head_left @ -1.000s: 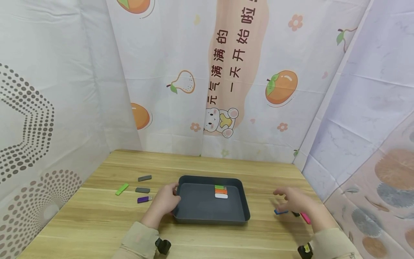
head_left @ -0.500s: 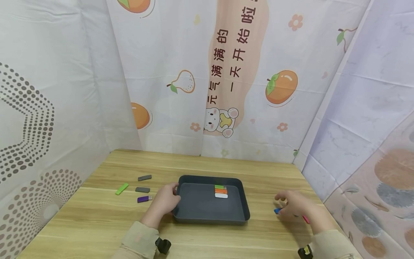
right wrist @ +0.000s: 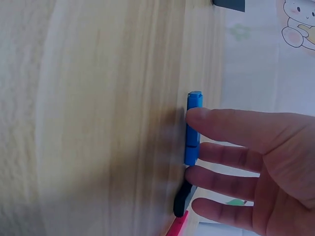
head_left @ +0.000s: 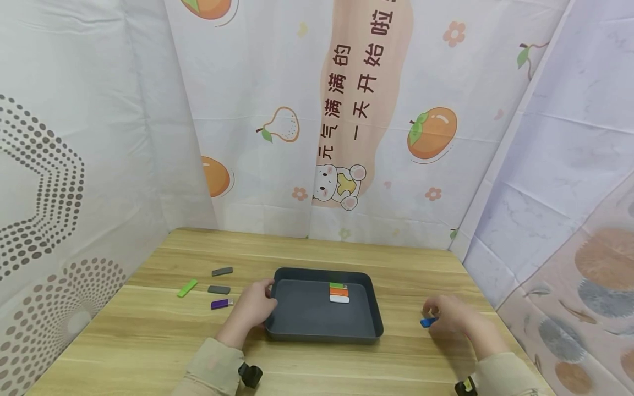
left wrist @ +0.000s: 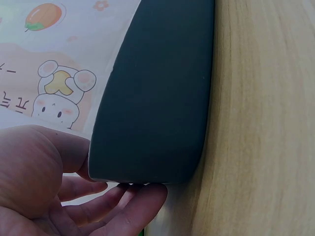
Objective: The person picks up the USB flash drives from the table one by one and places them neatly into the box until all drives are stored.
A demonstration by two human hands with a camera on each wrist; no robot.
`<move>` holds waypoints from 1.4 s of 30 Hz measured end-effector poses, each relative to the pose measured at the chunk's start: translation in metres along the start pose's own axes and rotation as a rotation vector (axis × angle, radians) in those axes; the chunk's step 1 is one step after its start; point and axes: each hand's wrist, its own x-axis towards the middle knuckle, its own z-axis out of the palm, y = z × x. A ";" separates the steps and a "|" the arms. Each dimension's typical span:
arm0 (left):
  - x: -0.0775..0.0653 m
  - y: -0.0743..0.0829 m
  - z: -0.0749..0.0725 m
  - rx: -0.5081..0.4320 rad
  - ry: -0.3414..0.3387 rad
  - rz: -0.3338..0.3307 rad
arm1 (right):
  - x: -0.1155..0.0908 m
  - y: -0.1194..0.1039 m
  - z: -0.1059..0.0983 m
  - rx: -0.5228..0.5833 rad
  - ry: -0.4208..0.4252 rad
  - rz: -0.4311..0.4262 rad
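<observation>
Surface [head_left: 317, 252]: pale yellowish wood with visible grain, reaching back to the curtains.
Back curtain [head_left: 247, 60]: white cloth, lightly creased, hanging behind the surface.
Lettering [head_left: 335, 85]: dark brown Chinese characters, two slanting columns on a peach band [head_left: 386, 104].
Cartoon animal [head_left: 343, 186]: white, printed sideways near the foot of the band, a yellow shape on its front.
Orange fruit [head_left: 432, 133]: printed with green leaves, right of the lettering.
Pear [head_left: 285, 125]: orange outline, dotted inside.
Flowers [head_left: 433, 193]: small, pinkish, scattered.
Left curtain [head_left: 104, 181]: white, patterned with grey-brown dots.
Right curtain [head_left: 550, 148]: pale lavender; pinkish lower down, with brown and grey blotches.
</observation>
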 end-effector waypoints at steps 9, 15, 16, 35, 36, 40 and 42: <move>0.000 0.000 0.001 0.000 -0.005 -0.001 | 0.001 0.001 0.005 -0.013 0.006 -0.021; 0.000 0.000 0.000 0.001 -0.002 0.006 | 0.001 0.000 0.006 -0.012 0.017 -0.069; -0.001 0.000 0.000 0.003 -0.002 0.007 | 0.001 0.000 0.006 -0.013 0.019 -0.076; -0.001 -0.001 -0.001 0.009 -0.005 0.008 | 0.001 0.000 0.010 -0.028 0.033 -0.057; 0.000 -0.001 -0.001 0.009 -0.005 0.008 | 0.001 0.000 0.010 -0.026 0.033 -0.054; 0.001 -0.001 0.000 0.001 -0.002 0.007 | 0.001 -0.001 0.009 -0.025 0.032 -0.049; 0.001 -0.001 0.000 0.000 -0.001 0.007 | 0.001 -0.001 0.009 -0.023 0.034 -0.046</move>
